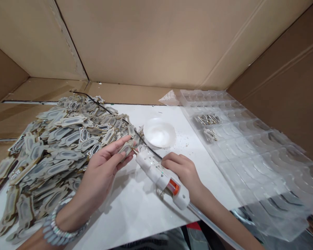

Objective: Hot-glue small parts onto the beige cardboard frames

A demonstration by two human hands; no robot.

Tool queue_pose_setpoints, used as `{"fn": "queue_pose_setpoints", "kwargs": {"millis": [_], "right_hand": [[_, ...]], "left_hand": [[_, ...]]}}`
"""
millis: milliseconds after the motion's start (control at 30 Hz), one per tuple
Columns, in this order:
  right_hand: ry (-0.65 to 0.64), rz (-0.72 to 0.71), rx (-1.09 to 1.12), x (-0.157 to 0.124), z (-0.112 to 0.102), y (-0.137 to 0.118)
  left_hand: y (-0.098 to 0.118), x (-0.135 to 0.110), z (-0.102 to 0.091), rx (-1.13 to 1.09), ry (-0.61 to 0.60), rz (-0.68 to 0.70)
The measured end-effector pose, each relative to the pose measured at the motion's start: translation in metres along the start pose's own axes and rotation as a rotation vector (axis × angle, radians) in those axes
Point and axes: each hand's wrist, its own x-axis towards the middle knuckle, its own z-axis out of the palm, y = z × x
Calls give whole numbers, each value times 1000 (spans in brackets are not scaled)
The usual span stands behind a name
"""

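My left hand, with beaded bracelets at its wrist, pinches a small flat ornate plate with an elongated middle panel. A white hot glue gun is gripped in my right hand, whose fingers are partly hidden behind it. The gun's metal nozzle points left and is at the plate's right end; I cannot tell if it touches. A clear glue stick sticks out of the gun's rear. Left of my left hand lies a large heap of similar plates.
Beyond the gun stands a white round dish. A clear compartment tray fills the right side, with small metal pieces in two compartments. A black cord crosses the heap. Cardboard walls enclose the white board.
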Motion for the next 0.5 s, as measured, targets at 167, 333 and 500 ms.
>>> {"fn": "queue_pose_setpoints", "kwargs": {"millis": [167,333,500], "right_hand": [[-11,13,6,0,-1,0],[8,34,15,-1,0,0],[35,45,42,0,-1,1]], "left_hand": [[0,-1,1,13,-1,8],[1,0,-1,-3,-10,21],[-2,1,-3,4,-33,-7]]}}
